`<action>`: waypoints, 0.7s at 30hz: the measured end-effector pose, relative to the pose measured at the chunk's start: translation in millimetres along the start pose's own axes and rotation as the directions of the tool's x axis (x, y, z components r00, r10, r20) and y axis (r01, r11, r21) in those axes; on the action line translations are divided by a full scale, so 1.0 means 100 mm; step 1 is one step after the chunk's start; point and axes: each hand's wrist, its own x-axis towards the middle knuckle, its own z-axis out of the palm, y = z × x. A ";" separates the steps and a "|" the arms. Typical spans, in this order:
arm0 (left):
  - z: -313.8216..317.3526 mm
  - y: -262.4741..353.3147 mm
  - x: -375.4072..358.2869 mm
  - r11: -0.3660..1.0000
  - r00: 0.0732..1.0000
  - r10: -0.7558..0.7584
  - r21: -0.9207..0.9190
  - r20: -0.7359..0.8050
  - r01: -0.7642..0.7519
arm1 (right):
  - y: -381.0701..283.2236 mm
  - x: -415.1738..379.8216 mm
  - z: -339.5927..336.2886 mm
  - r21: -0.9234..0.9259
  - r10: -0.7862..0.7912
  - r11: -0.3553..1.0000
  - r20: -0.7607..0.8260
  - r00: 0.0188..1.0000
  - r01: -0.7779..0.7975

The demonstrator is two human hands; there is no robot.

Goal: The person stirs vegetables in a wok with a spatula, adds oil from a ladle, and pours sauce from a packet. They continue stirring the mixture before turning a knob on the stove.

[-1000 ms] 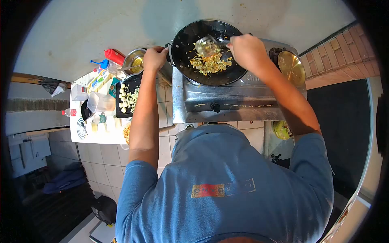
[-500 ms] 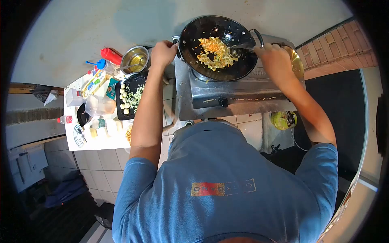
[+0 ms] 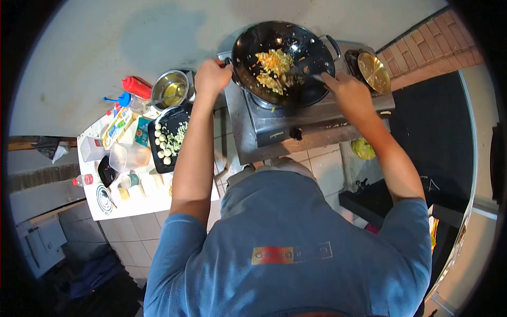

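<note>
A black wok (image 3: 317,50) sits on the metal gas stove (image 3: 264,122), a heap of chopped orange and pale food (image 3: 275,62) inside it. My left hand (image 3: 212,78) is closed on the wok's left handle (image 3: 228,62). Over the right rim, my right hand (image 3: 349,92) is closed around a spatula (image 3: 317,77); most of its handle is hidden by my fingers, and its blade is blurred beside the food. The wok's right loop handle (image 3: 332,46) stands free above that hand.
Right of the wok lies a round gold-coloured lid or pan (image 3: 374,73). At left, a white table (image 3: 100,211) bears a black tray (image 3: 171,116) of chopped food and pale balls, a metal pot (image 3: 182,79) with yellow liquid, a red squeeze bottle (image 3: 136,86) and plastic containers (image 3: 132,158).
My right hand has moved a little down and left with the spatula. The food is more spread toward the lower part of the wok. My left hand stays on the handle; the camera view has shifted slightly.
</note>
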 end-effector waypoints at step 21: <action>-0.05 0.17 -0.16 0.985 0.994 -0.111 0.133 0.008 0.109 | 0.15 0.07 -0.44 0.063 0.129 0.990 -0.043 0.991 -0.126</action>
